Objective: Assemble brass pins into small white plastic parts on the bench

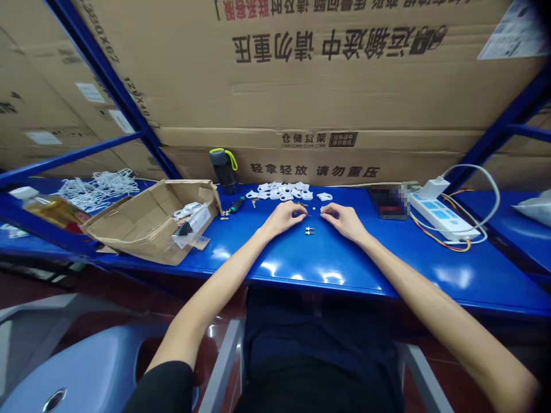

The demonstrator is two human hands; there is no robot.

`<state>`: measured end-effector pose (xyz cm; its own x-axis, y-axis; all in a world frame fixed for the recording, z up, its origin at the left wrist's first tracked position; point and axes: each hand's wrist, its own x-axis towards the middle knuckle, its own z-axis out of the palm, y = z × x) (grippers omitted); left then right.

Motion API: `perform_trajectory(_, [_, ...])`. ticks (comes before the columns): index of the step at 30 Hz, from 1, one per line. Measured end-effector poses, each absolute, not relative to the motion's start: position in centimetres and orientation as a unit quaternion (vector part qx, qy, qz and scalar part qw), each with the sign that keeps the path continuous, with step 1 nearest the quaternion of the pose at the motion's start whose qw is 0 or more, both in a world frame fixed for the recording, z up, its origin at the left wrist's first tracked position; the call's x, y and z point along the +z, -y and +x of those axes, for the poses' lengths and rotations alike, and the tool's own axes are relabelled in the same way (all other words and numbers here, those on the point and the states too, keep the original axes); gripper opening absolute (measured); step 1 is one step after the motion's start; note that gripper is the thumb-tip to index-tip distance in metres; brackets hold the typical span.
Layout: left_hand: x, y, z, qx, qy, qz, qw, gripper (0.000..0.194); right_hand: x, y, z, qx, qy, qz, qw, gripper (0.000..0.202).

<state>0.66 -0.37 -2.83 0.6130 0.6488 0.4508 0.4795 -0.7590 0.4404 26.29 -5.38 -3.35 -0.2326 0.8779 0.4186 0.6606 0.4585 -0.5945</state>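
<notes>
Over the blue table (pixel 267 252), my left hand (pixel 287 218) pinches a small thin metal pin between thumb and fingertips. My right hand (pixel 342 220) is a short way to the right, its fingertips closed on a small white piece (pixel 322 210). The two hands do not touch. Two small white parts with metal pins (pixel 310 230) lie on the table just below and between the hands. Behind the hands is a pile of white plastic parts (pixel 282 190), with one more white part (pixel 324 197) to its right. Small brass-coloured pieces lie near the pile.
A cardboard tray (pixel 142 229) with a plastic bag stands at the left. Behind it are a dark bottle (pixel 224 172) and a green screwdriver (pixel 237 204). At the right lie a dark box (pixel 390 203) and a white power strip (pixel 445 218) with cables. Cardboard walls the back.
</notes>
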Motion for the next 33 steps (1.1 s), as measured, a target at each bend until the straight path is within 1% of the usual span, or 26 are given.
perform_trajectory(5, [-2.7,0.7,1.0,0.338,-0.331,0.860,0.194,0.013,-3.1,5.6,25.7,0.203,0.744,-0.480,0.418,0.021])
perform_trajectory(9, [-2.5,1.1,1.3,0.361,-0.339,0.839,0.228,0.015,-3.2,5.5,25.9,0.232,0.730,-0.480,0.428,0.026])
perform_trajectory(12, [-2.4,1.3,1.3,0.366,-0.339,0.832,0.243,0.016,-3.3,5.4,26.1,0.247,0.721,-0.488,0.426,0.025])
perform_trajectory(17, [-2.2,1.5,1.5,0.378,-0.324,0.821,0.281,0.023,-3.4,5.4,26.3,0.254,0.714,-0.483,0.439,0.022])
perform_trajectory(21, [-2.2,1.4,1.6,0.397,-0.321,0.802,0.311,0.030,-3.4,5.3,26.2,0.269,0.707,-0.474,0.451,0.029])
perform_trajectory(26, [-2.3,1.4,1.7,0.409,-0.316,0.788,0.335,0.037,-3.5,5.1,26.0,0.322,0.681,-0.447,0.482,0.038])
perform_trajectory(29, [-2.3,1.4,1.8,0.412,-0.314,0.781,0.349,0.039,-3.4,5.1,25.8,0.346,0.667,-0.433,0.497,0.041])
perform_trajectory(33, [-2.3,1.5,1.9,0.420,-0.310,0.762,0.384,0.042,-3.3,5.2,25.8,0.351,0.663,-0.421,0.510,0.040])
